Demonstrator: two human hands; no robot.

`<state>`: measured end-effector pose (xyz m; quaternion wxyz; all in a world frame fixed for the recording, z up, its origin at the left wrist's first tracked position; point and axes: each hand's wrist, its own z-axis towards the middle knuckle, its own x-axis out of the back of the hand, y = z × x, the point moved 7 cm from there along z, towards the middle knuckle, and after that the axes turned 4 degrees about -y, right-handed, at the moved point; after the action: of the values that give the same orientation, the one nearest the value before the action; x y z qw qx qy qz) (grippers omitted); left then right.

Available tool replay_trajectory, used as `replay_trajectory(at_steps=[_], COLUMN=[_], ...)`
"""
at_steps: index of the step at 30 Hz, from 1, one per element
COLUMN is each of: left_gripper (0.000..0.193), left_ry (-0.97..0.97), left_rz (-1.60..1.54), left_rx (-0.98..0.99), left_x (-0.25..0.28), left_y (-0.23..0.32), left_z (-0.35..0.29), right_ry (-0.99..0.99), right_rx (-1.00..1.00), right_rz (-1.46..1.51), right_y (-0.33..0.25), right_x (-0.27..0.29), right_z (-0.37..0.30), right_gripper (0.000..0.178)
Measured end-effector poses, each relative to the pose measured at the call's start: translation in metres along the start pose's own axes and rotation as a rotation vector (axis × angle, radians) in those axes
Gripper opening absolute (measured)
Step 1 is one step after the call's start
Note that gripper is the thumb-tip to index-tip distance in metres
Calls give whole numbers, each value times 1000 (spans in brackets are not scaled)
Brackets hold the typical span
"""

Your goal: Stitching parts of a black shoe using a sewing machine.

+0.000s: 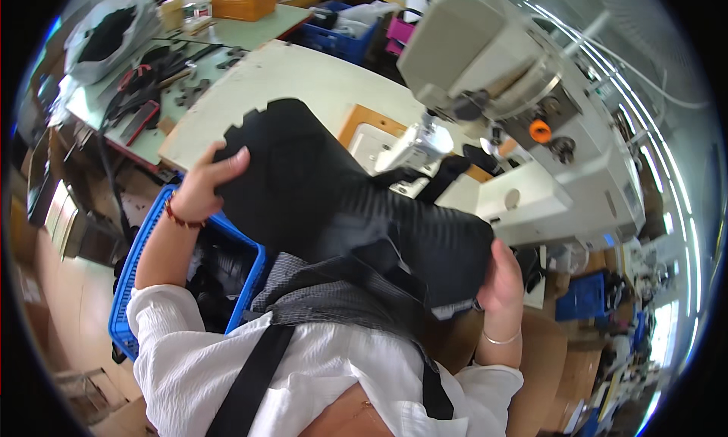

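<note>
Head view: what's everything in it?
Ridged piece: one, black, centre
Sewing machine: one, white, upper right
Tables: two or more, pale, upper left
Crates: three or more, blue, left, top, right
Plastic bag: one, white, upper left
Open box: one, orange, top left
Ceiling lights: several, white, right
Some background things are too blurred to name.
Shirt: one, white, bottom
Left grip: one, bare, piece's left end
Right grip: one, bare, piece's right end

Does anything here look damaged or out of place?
No clear damage shows on the held black piece, though part is blurred. Small dark bits lie scattered at upper left, in no order; untidy, but perhaps ordinary work clutter.
</note>
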<state>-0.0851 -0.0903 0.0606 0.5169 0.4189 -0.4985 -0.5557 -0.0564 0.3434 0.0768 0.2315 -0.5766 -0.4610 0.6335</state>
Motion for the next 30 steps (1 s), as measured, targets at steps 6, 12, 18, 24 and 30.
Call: replay_trajectory(at_steps=[6,12,18,24,30], left_gripper=[35,32,33,44,61], left_ry=[187,191,162,65,379], left_rz=[-616,-626,-560,-576,920], left_rx=[110,149,188,307,-365], left_x=[54,84,118,109,17], left_y=[7,20,10,-3,32], left_z=[-1,18,100,212,230], right_ry=[-336,-427,-494,-416,-38], right_rx=[-164,-186,-146,22,85], right_rz=[-5,123,156,-684,-892], right_y=[40,62,68,65,27], right_x=[-64,-77,-91,-26,61], right_z=[112,173,191,164,151], right_gripper=[42,35,40,27,20])
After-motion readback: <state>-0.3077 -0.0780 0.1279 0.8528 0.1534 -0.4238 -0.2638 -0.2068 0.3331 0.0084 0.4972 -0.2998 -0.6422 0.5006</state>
